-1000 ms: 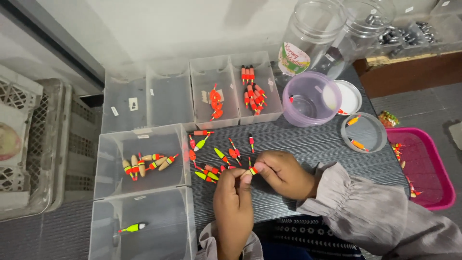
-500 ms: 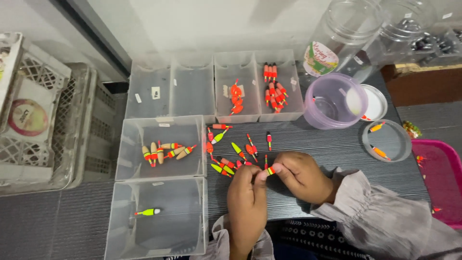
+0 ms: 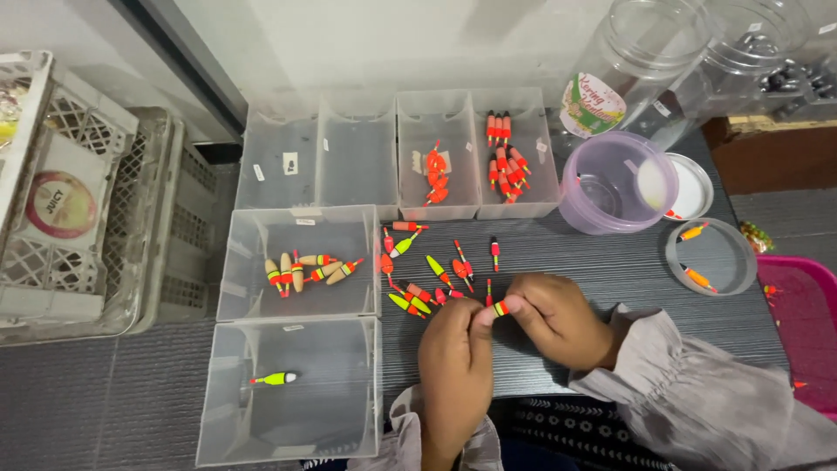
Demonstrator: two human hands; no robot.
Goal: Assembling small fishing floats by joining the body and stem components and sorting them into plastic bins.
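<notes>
My left hand (image 3: pixel 453 366) and my right hand (image 3: pixel 554 318) meet over the dark table (image 3: pixel 593 262), both pinching one small orange and yellow fishing float (image 3: pixel 500 308) between their fingertips. Just left of the hands lies a loose scatter of several red, orange and yellow-green floats (image 3: pixel 427 270). A clear bin (image 3: pixel 301 266) to the left holds several tan floats. The clear bin (image 3: pixel 288 392) nearest me holds one yellow-green float (image 3: pixel 273 378).
Clear bins (image 3: pixel 514 157) at the back hold red floats; two beside them look nearly empty. A purple tub (image 3: pixel 615 183), a round lid (image 3: pixel 711 255) with two orange floats, clear jars (image 3: pixel 645 61), a pink tray (image 3: pixel 806 331) and white crates (image 3: pixel 78 201) surround the area.
The view has shifted so the bins and floats sit further right and lower in frame. Both hands stay together on the small float.
</notes>
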